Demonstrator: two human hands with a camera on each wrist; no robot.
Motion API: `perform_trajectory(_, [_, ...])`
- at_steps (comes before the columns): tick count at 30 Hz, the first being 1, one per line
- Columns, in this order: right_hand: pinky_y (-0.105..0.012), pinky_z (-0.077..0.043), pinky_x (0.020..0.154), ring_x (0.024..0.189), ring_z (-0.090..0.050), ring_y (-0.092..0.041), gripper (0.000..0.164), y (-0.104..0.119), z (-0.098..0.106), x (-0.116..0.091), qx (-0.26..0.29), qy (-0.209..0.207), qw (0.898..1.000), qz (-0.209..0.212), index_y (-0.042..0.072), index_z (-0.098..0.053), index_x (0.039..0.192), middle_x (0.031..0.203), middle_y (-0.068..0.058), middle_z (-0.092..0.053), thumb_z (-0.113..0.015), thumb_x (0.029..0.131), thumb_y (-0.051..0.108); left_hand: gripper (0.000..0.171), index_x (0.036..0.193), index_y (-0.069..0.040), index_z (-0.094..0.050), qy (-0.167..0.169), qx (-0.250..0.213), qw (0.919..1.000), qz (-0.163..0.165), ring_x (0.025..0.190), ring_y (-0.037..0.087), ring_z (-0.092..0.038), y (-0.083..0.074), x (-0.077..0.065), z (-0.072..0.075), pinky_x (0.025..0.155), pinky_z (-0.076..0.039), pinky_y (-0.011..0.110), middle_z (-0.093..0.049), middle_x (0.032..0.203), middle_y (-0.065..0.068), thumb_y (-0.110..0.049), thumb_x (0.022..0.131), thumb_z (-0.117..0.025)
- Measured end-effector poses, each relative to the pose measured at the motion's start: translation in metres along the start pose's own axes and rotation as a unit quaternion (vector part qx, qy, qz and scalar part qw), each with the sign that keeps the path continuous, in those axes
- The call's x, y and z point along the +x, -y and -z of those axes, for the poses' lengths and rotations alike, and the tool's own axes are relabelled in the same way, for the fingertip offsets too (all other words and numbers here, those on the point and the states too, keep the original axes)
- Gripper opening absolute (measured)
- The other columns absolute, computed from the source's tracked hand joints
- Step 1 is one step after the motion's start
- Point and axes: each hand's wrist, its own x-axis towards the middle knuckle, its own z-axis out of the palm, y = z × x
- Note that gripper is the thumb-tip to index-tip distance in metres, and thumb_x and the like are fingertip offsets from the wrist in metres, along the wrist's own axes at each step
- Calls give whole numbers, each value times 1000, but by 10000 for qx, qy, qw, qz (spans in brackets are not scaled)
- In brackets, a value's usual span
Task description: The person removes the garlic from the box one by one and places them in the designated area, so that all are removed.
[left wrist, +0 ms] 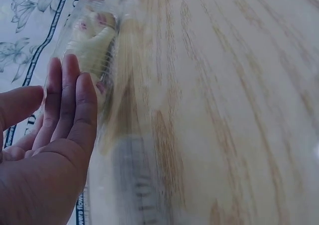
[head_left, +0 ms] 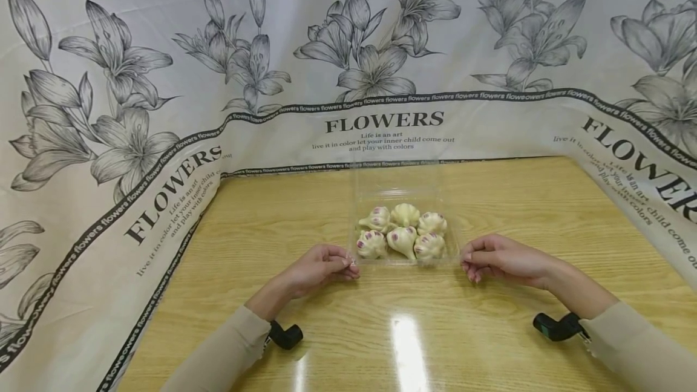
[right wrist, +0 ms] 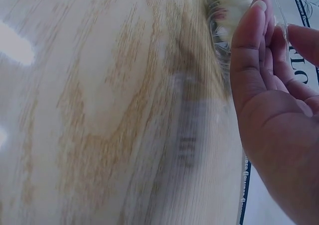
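A clear plastic clamshell box [head_left: 389, 263] is on the wooden table, its see-through lid [head_left: 396, 179] raised at the back. Inside sit several garlic bulbs [head_left: 402, 241], cream with purple patches, in two rows. My left hand [head_left: 325, 268] pinches the box's near left corner between thumb and fingers. At the near right corner, my right hand [head_left: 498, 260] holds the rim the same way. The left wrist view has the fingers [left wrist: 85, 105] against the box's side, with bulbs showing through the plastic. In the right wrist view, the rim lies between thumb and fingers [right wrist: 249, 50].
A white cloth [head_left: 283, 138] printed with flowers and lettering hangs behind and along both sides of the wooden table [head_left: 348, 331]. Black wrist mounts [head_left: 285, 336] stick out below both forearms. Light glares off the table's front part.
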Motion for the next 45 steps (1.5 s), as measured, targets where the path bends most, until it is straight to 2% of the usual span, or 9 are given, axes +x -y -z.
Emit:
perform_trajectory(9, [-33, -60, 77, 88, -65, -20, 39, 1, -2, 1, -91, -87, 9999, -118, -23, -54, 112, 101, -20, -63, -42, 112, 13, 22, 116, 15, -61, 68, 282, 9996, 55, 96, 22, -71, -3, -1, -1, 100, -57, 43, -70, 108, 25, 0, 105, -50])
perform_trajectory(15, [-38, -60, 74, 84, -65, -22, 39, 1, -3, 0, -527, -281, 9979, -236, -20, -57, 110, 96, -17, -63, -45, 111, 17, 29, 121, 19, -59, 3, 510, 9985, 192, 94, 21, -72, -4, -1, -2, 94, -60, 39, -73, 100, 15, -4, 106, -51])
perform_trajectory(22, [-42, -61, 72, 81, -66, -28, 38, 8, -3, -3, -922, -437, 9940, -398, -15, -61, 109, 94, -20, -65, -48, 111, 20, 28, 115, 17, -62, -118, 885, 9957, 251, 92, 23, -72, -7, -1, -5, 88, -62, 38, -73, 93, 11, -8, 106, -54])
perform_trajectory(27, [-43, -61, 72, 83, -66, -32, 34, 19, -4, -7, -1629, -721, 9824, -565, -10, -65, 110, 94, -21, -66, -49, 110, 19, 26, 108, 14, -66, -193, 1356, 9905, 148, 92, 25, -72, -9, -2, -6, 85, -63, 38, -73, 92, 15, -11, 106, -56])
perform_trajectory(30, [-40, -60, 70, 81, -65, -30, 29, 29, -5, -7, -2215, -929, 9688, -615, -6, -67, 109, 92, -16, -66, -52, 108, 19, 27, 105, 10, -68, -218, 1775, 9838, 79, 91, 27, -73, -10, -3, -5, 83, -63, 38, -74, 92, 16, -14, 106, -57])
perform_trajectory(32, [-37, -58, 67, 79, -63, -27, 25, 35, -5, -6, -2723, -1053, 9550, -516, -4, -67, 108, 90, -13, -66, -55, 107, 17, 27, 105, 6, -69, -269, 2205, 9750, 1, 89, 27, -73, -12, -4, -4, 80, -63, 37, -74, 91, 15, -18, 106, -58])
perform_trajectory(34, [-33, -57, 66, 80, -64, -23, 21, 41, -6, -4, -3310, -1206, 9354, -303, -3, -67, 109, 91, -9, -67, -58, 106, 16, 26, 106, 1, -71, -368, 2747, 9608, -105, 87, 25, -73, -15, -5, -3, 76, -62, 35, -75, 92, 11, -22, 106, -59])
perform_trajectory(39, [-30, -56, 69, 86, -63, -15, 22, 51, -10, 3, -4501, -1792, 8746, 212, -4, -66, 116, 96, -2, -68, -65, 101, 12, 24, 118, -5, -67, -692, 3949, 9148, -486, 88, 18, -69, -25, -7, -1, 75, -59, 32, -71, 103, 6, -24, 105, -61])
perform_trajectory(45, [-47, -59, 79, 97, -65, -28, 37, 55, -14, 13, -5021, -2136, 8359, 595, -8, -60, 127, 108, -14, -68, -72, 96, 8, 50, 146, 1, -47, -887, 4432, 8877, -881, 115, 31, -63, -31, -5, -1, 94, -58, 42, -58, 135, 19, -23, 104, -62])
